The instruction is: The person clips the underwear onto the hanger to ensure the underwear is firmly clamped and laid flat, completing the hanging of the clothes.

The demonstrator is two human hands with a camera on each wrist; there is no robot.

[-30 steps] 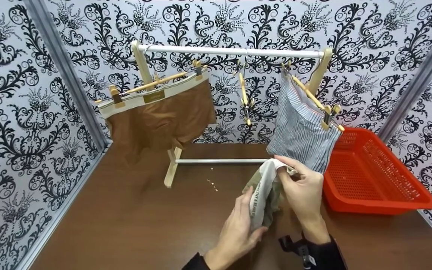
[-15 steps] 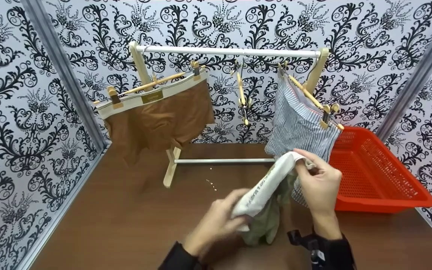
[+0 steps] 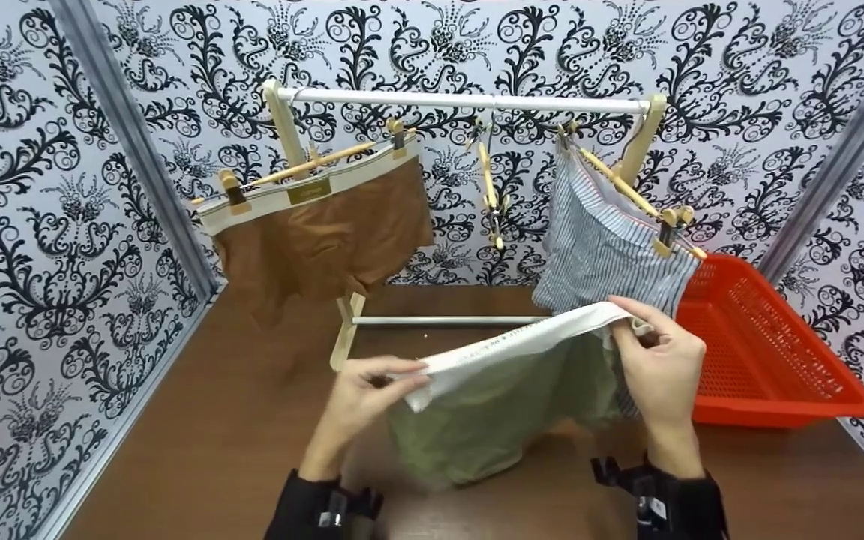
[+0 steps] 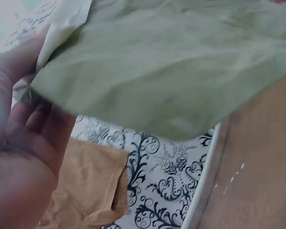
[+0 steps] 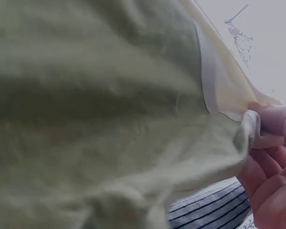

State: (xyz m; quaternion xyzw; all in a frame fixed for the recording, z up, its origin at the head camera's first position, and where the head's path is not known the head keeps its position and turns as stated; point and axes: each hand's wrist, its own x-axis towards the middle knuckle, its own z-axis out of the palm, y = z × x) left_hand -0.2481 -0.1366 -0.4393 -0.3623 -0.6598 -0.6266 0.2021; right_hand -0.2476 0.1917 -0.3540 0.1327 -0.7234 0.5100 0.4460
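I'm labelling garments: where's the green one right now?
Low in the head view, slightly right of centre, the green garment hangs between the left hand and right hand, in front of the rack.

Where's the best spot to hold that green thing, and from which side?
Probably hold the green garment near the two ends of its white waistband, coming in from left and right, as the left hand and right hand pinch it now. The waistband is pulled into a slanting strip with an end at each side; the rest hangs loose below.
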